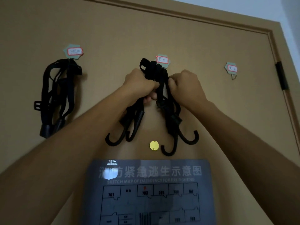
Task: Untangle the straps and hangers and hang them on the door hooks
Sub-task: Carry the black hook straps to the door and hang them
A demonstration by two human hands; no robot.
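A bundle of black hook-ended straps [159,88] hangs at the middle door hook [163,60], its loops bunched just under the labelled tag. My left hand [139,83] is shut around the left side of the bundle. My right hand [185,85] pinches a strap on its right side. Several black end hooks [172,143] dangle below my hands. A second bundle of black straps [56,95] hangs from the left door hook [73,51]. The right door hook [232,71] carries nothing.
Everything is on a brown door [211,119]. A round brass peephole cover [154,145] sits below the bundle. An emergency escape map sign [149,192] covers the lower door. A black hinge [281,75] is at the right frame edge.
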